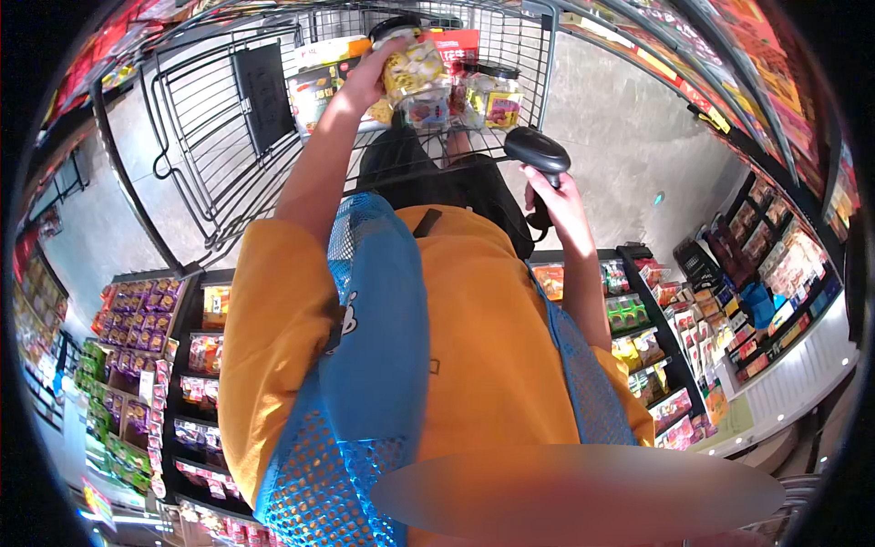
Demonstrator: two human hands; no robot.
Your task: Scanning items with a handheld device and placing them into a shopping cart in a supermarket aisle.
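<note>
My left hand [369, 72] is closed around a clear plastic jar [414, 68] with a black lid and pale yellow contents, held over a wire shopping cart [547, 75]. My right hand [557, 202] grips a black handheld barcode scanner [538, 152] by its handle, just outside the cart's near right corner. Inside the cart, a second clear jar with a black lid [502, 99] stands at the right. A red package [459, 46] is behind the held jar. A white tub with a dark label [313, 99] and a yellow-and-white package [331, 49] are at the left.
A black panel [262, 99] hangs on the cart's left wire side. Shelves of packaged snacks [745, 89] run along the right; more snack shelves [140, 321] stand behind me on both sides. Grey floor [615, 123] shows beside the cart.
</note>
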